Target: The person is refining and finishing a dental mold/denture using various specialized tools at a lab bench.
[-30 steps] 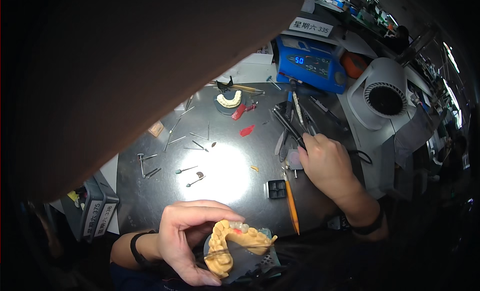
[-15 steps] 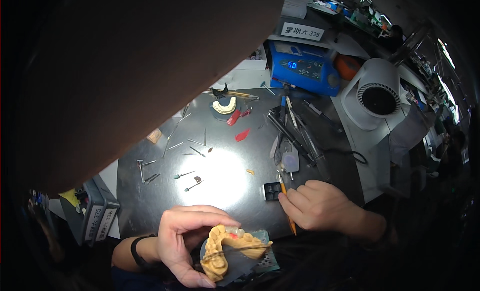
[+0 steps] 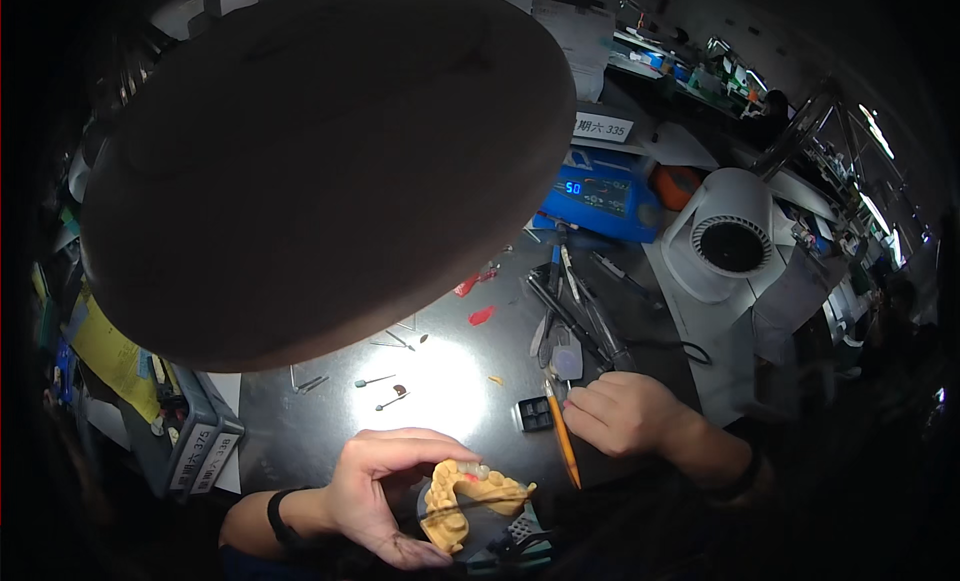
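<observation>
Left hand (image 3: pixel 378 489) pinching yellow dental model (image 3: pixel 447 524) between thumb and fingers, model at the palm's right side, near the lower edge. Right hand (image 3: pixel 628 413) well apart from it, up and to the right, fingers curled in; can't tell if gripping anything. Orange-handled tool (image 3: pixel 563 439) on bench (image 3: pixel 310 431) just left of it, beside black compartment tray (image 3: pixel 522 417).

Finish noted: smooth metal desk (image 3: pixel 285 436), plaster-like dental model (image 3: pixel 485 496).
Desk grey, satin, with glare towards 7 o'clock. Model at 6 o'clock matt; its pale crowns (image 3: pixel 480 472) glossy. Control box (image 3: pixel 590 217) at 2 o'clock: smooth blue plastic. Vented unit (image 3: pixel 712 203) at 3 o'clock: white plastic, low sheen. Tray (image 3: pixel 520 417) at 5 o'clock: black plastic. Sheet (image 3: pixel 105 356) at 9 o'clock: yellow paper.
</observation>
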